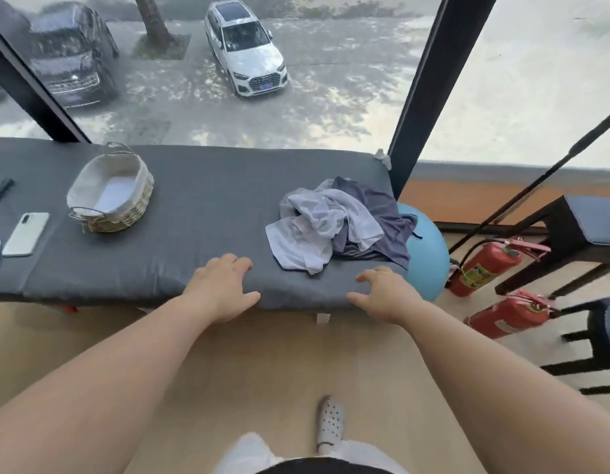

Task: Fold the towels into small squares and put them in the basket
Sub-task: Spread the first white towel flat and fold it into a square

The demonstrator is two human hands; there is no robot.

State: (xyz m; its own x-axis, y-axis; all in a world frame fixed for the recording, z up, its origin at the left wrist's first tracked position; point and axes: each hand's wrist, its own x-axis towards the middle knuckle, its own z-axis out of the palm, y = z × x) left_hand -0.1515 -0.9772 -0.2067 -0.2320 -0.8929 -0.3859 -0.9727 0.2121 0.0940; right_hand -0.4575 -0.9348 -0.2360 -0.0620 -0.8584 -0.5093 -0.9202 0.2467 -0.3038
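Towels (334, 224) heaped (white, grey) on bench (211, 206), basket (136, 213) apart, left hand (221, 290), right hand (387, 295) spread, empty

On the counter (207, 200): towels (334, 220) just beyond the right grip (385, 295), basket (139, 206) well left of the left grip (218, 289).
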